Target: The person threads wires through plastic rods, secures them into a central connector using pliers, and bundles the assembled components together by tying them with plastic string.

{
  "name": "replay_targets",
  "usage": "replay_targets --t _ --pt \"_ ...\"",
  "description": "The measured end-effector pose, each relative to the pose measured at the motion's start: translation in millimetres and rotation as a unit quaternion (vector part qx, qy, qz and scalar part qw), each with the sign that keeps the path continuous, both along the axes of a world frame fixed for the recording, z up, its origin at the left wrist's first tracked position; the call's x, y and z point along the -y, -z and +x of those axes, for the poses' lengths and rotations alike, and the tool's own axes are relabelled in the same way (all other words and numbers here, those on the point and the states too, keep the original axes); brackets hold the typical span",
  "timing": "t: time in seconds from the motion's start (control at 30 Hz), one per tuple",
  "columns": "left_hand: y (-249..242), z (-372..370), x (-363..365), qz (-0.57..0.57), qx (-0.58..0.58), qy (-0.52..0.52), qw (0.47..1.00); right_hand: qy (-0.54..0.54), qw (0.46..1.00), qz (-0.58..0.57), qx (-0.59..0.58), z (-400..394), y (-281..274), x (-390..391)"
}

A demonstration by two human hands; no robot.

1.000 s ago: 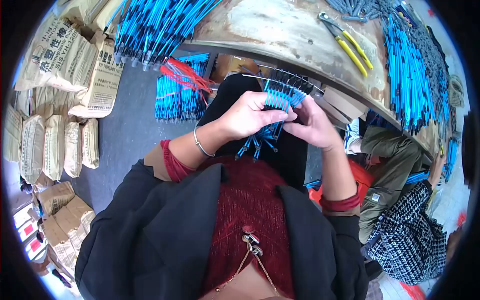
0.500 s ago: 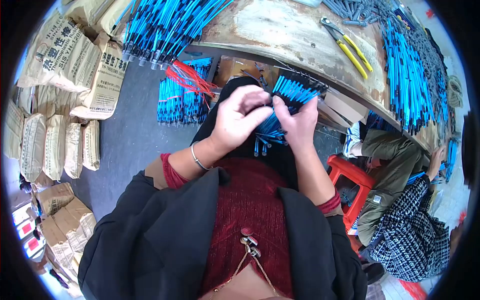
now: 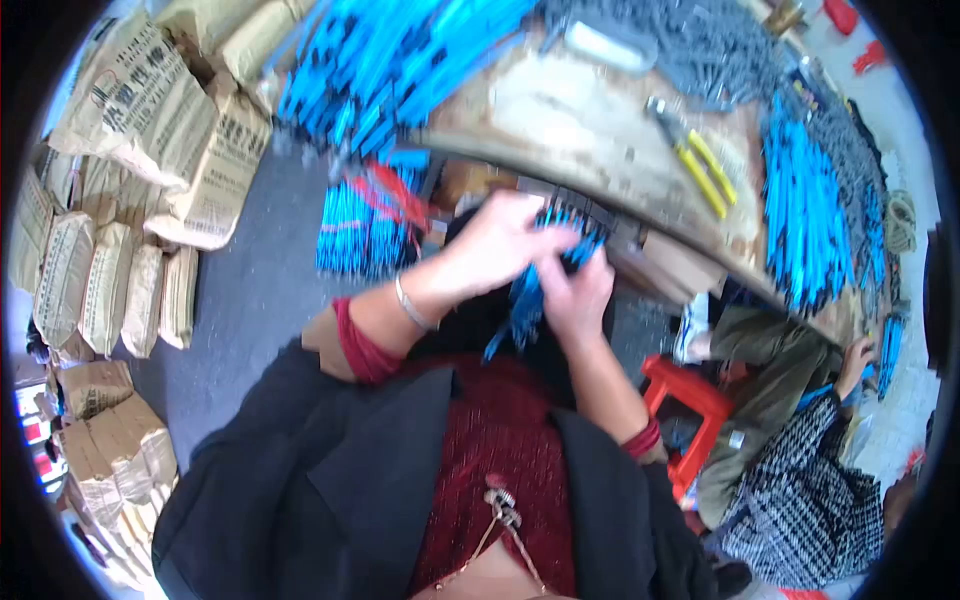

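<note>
both hands work a small bunch (image 3: 528, 290) of blue rods with black bands, held in front of the body just below the table (image 3: 560, 120) edge. the left hand (image 3: 495, 245) is curled over the top of the bunch, fingers folded down on it, a bangle (image 3: 412, 305) on its wrist; the right hand (image 3: 572, 290) is closed round the rods from beneath and the right, so the bunch is pinched between the two and its lower ends poke out below them. the frame is smeared by motion, so how many rods are in the grip cannot be told. the step in hand looks like gathering and evening up the bunch; the next move would seem to call for a firm squeeze with one hand so the other can let go without the rods fanning apart (they look slippery and loose). on the table lie pliers (image 3: 690, 165) with yellow handles, a big heap (image 3: 400, 60) of blue rods at the left and a row (image 3: 815, 210) of them at the right. a tied bundle (image 3: 365, 220) stands on the floor under the table, beside paper sacks (image 3: 140, 110). a second person (image 3: 800, 470) sits at the right by a red stool (image 3: 690, 400).
</note>
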State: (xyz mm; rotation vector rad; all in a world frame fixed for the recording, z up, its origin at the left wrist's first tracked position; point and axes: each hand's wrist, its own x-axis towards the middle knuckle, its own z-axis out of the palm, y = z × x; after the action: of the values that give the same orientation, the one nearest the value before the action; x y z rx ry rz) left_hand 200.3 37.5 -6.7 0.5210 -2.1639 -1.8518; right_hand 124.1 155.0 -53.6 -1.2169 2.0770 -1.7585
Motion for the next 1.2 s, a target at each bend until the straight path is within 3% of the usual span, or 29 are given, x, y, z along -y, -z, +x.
replay_targets --t 0.07,0.1,0.13,0.2,0.27,0.3,0.33,0.37,0.4,0.43,0.5,0.53,0.63,0.7,0.8,0.9,0.93,1.03,1.07,1.13,1.2 --pt "7.4 -1.6 3.7 0.05 -0.049 0.022 0.997 -0.001 1.0 -0.028 -0.011 -1.7 4.2 3.5" --pt "-3.7 2.2 10.8 -0.021 -0.017 0.063 0.998 0.012 1.0 0.0 0.007 -2.2 6.3 1.5" --pt "-19.5 5.5 21.7 -0.209 -0.031 0.133 0.968 0.016 0.998 0.009 0.067 -3.5 -1.5 4.6" --pt "-47.0 23.3 44.8 -0.379 0.016 0.176 0.908 0.028 0.993 0.029 0.108 -8.8 -3.9 4.8" --pt "-110.4 18.4 71.0 -0.39 0.103 0.253 0.879 0.032 0.991 0.041 0.12 -12.7 -0.4 5.5" --pt "-133.4 8.1 79.5 -0.387 0.027 0.222 0.894 0.037 0.995 0.04 0.082 -14.7 9.4 5.7" --pt "-159.9 -8.2 84.1 -0.365 0.045 0.189 0.91 0.031 0.995 0.033 0.093 -15.7 9.6 7.4" --pt "-170.1 -31.0 94.4 -0.471 -0.062 0.152 0.866 0.026 0.994 0.027 0.103 -17.3 8.7 9.6" --pt "-190.8 -60.3 91.5 -0.343 0.005 0.105 0.933 0.013 0.994 0.034 0.101 -19.4 5.1 9.5" --pt "-187.6 -97.9 110.2 -0.381 -0.048 0.07 0.92 0.004 0.995 0.02 0.095 -21.2 5.5 10.0" --pt "-177.0 -171.9 134.7 -0.438 -0.032 0.019 0.898 -0.016 0.994 -0.021 0.106 -25.5 8.5 10.7" --pt "-167.1 -207.4 144.7 -0.501 0.028 -0.035 0.864 -0.029 0.996 -0.036 0.082 -29.5 6.4 10.4" --pt "-90.6 -297.3 198.4 -0.66 0.041 -0.158 0.733 -0.038 0.995 -0.013 0.096 -38.9 1.8 5.6" --pt "-59.0 -315.3 205.8 -0.717 0.032 -0.173 0.674 -0.027 0.996 -0.05 0.066 -44.2 5.8 5.5" --pt "-47.8 -323.6 213.9 -0.743 0.048 -0.145 0.652 -0.014 0.998 -0.059 0.03 -50.7 4.5 4.3" --pt "-63.8 -315.9 212.7 -0.718 0.101 -0.197 0.66 -0.025 0.996 -0.065 0.059 -53.3 1.4 4.4" --pt "-70.1 -310.1 215.0 -0.731 0.083 -0.217 0.641 -0.033 0.995 -0.057 0.07 -53.4 1.4 4.8" --pt "-109.3 -290.3 187.6 -0.552 0.053 -0.313 0.771 -0.036 0.994 -0.065 0.079 -46.2 2.3 7.3" --pt "-115.5 -281.3 177.1 -0.484 -0.017 -0.318 0.815 -0.043 0.995 -0.065 0.064 -45.2 1.5 6.1" --pt "-120.6 -246.5 134.4 -0.198 -0.138 -0.205 0.948 -0.05 0.992 -0.032 0.108 -39.7 -0.5 2.2" --pt "-119.7 -201.1 87.4 -0.06 -0.157 -0.145 0.975 -0.036 0.992 -0.024 0.12 -32.9 4.8 0.6"
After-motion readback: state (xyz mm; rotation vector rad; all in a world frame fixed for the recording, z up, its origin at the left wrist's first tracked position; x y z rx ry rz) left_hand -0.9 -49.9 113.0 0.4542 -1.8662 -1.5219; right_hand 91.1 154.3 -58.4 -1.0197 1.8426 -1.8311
